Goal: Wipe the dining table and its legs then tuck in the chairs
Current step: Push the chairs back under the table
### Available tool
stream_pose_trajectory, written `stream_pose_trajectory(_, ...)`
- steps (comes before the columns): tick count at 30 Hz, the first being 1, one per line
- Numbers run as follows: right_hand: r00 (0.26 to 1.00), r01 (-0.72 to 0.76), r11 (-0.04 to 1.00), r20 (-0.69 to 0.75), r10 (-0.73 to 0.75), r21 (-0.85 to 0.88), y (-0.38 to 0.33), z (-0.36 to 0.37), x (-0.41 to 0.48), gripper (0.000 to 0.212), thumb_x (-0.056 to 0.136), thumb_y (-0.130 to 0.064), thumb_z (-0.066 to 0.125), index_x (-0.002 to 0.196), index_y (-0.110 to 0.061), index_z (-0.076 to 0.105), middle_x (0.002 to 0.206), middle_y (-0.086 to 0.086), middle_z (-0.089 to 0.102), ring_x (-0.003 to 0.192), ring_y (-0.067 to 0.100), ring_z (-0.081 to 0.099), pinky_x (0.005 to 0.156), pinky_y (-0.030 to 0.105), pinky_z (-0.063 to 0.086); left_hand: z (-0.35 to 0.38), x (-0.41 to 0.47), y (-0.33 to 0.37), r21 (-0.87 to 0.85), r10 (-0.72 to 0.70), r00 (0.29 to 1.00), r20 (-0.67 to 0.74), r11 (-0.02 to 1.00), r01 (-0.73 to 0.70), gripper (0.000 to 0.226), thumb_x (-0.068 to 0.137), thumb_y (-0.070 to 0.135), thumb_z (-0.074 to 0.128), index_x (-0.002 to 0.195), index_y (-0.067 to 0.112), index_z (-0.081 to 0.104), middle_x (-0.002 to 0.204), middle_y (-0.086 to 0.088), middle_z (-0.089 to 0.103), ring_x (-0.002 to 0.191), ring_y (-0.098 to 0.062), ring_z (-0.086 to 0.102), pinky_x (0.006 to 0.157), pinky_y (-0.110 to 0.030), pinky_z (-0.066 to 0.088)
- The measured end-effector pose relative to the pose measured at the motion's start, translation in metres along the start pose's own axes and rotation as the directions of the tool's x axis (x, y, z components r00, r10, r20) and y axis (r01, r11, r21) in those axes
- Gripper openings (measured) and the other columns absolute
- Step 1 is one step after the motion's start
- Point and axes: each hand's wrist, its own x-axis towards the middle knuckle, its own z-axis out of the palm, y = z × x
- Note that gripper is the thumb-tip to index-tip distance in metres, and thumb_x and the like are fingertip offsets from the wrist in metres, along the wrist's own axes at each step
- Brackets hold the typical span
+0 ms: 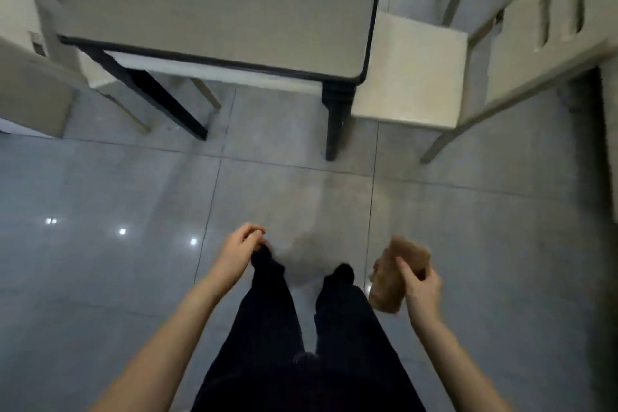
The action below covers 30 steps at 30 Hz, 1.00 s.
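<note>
Right hand (422, 288) grips the brown cloth (396, 273), left hand (240, 246) loosely curled, seemingly empty; crouch, wipe the near table leg (336, 124) downward

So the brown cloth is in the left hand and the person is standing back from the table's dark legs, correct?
Not quite. The head view shows the brown cloth in the right hand; the left hand holds no cloth. The rest stands: the person is back from the table and its dark legs.
</note>
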Motion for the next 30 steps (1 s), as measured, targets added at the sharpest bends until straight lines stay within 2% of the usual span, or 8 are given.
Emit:
stream_pose_trajectory(4, 0.999, 0.049, 0.998, 0.012, -0.049, -0.027, -0.036, -0.040, -0.006, 0.019, 0.088, -0.008, 0.067, 0.106, -0.001, 0.065, 0.101, 0.021, 0.069, 0.092, 0.033, 0.066, 0.087, 0.049, 0.053, -0.013, -0.030, 0.026, -0.077, 0.011, 0.992, -0.122, 0.997, -0.021, 0.020, 0.097, 0.013, 0.043, 0.088, 0.017, 0.061, 0.087, -0.007, 0.064, 0.077, -0.021, 0.058, 0.063, -0.020, 0.044)
stream_pose_trajectory(8, 0.999, 0.018, 0.994, -0.034, -0.014, 0.106, -0.060, -0.050, 0.010, 0.009, 0.088, -0.007, 0.066, 0.095, -0.002, 0.067, 0.090, 0.020, 0.069, 0.081, 0.029, 0.066, 0.071, 0.037, 0.052, -0.021, -0.040, 0.025, -0.166, -0.029, 0.979, -0.202, 0.986, -0.005, 0.022, 0.098, 0.014, 0.043, 0.085, 0.019, 0.060, 0.085, -0.009, 0.064, 0.075, -0.024, 0.058, 0.067, -0.029, 0.044)
stream_pose_trajectory(11, 1.000, 0.006, 0.980, -0.013, -0.003, 0.198, -0.091, -0.034, 0.033, 0.021, 0.089, -0.007, 0.064, 0.107, 0.003, 0.062, 0.084, 0.011, 0.066, 0.075, 0.024, 0.062, 0.067, 0.033, 0.052, -0.033, -0.028, 0.022, -0.233, -0.073, 0.966, -0.249, 0.972, 0.013, 0.023, 0.099, 0.013, 0.042, 0.085, 0.018, 0.060, 0.085, -0.009, 0.064, 0.076, -0.026, 0.058, 0.068, -0.032, 0.043)
stream_pose_trajectory(14, 0.998, -0.005, 0.968, 0.055, -0.009, 0.251, -0.133, -0.005, 0.059, 0.020, 0.089, -0.007, 0.062, 0.108, 0.001, 0.060, 0.088, 0.013, 0.067, 0.079, 0.026, 0.065, 0.080, 0.040, 0.052, -0.048, -0.004, 0.021, -0.287, -0.110, 0.951, -0.290, 0.958, 0.023, 0.023, 0.099, 0.012, 0.043, 0.085, 0.015, 0.061, 0.085, -0.011, 0.063, 0.076, -0.027, 0.057, 0.069, -0.033, 0.042)
stream_pose_trajectory(17, 0.993, 0.025, 0.957, 0.103, -0.056, 0.287, -0.176, 0.035, 0.087, 0.014, 0.091, -0.001, 0.056, 0.104, 0.005, 0.061, 0.074, 0.009, 0.071, 0.066, 0.020, 0.068, 0.070, 0.036, 0.053, -0.064, 0.030, 0.027, -0.329, -0.149, 0.942, -0.301, 0.943, 0.044, 0.024, 0.099, 0.011, 0.041, 0.085, 0.012, 0.060, 0.085, -0.015, 0.063, 0.073, -0.028, 0.056, 0.068, -0.033, 0.041)
stream_pose_trajectory(23, 0.970, 0.128, 0.978, 0.182, -0.158, 0.164, -0.272, 0.127, 0.134, 0.017, 0.086, -0.005, 0.061, 0.103, -0.005, 0.066, 0.102, 0.022, 0.071, 0.097, 0.040, 0.066, 0.091, 0.058, 0.052, -0.100, 0.122, 0.084, -0.340, -0.175, 0.949, -0.262, 0.937, 0.079, 0.029, 0.100, 0.014, 0.038, 0.082, 0.009, 0.060, 0.084, -0.016, 0.062, 0.071, -0.027, 0.054, 0.064, -0.031, 0.039)
stream_pose_trajectory(26, 0.957, 0.171, 0.972, 0.209, -0.202, 0.159, -0.321, 0.175, 0.150, 0.020, 0.086, -0.004, 0.062, 0.104, -0.008, 0.067, 0.101, 0.015, 0.072, 0.098, 0.034, 0.067, 0.089, 0.054, 0.054, -0.123, 0.158, 0.124, -0.296, -0.119, 0.966, -0.228, 0.954, 0.048, 0.027, 0.100, 0.014, 0.040, 0.083, 0.011, 0.061, 0.084, -0.015, 0.063, 0.072, -0.026, 0.056, 0.066, -0.031, 0.040)
stream_pose_trajectory(30, 0.957, 0.104, 0.945, 0.228, -0.180, 0.310, -0.374, 0.231, 0.169, 0.015, 0.087, -0.001, 0.061, 0.097, -0.010, 0.068, 0.087, 0.008, 0.072, 0.083, 0.024, 0.067, 0.077, 0.040, 0.055, -0.147, 0.196, 0.168, -0.254, -0.059, 0.977, -0.207, 0.967, 0.005, 0.027, 0.100, 0.011, 0.040, 0.081, 0.012, 0.060, 0.080, -0.012, 0.063, 0.071, -0.024, 0.055, 0.065, -0.029, 0.039)
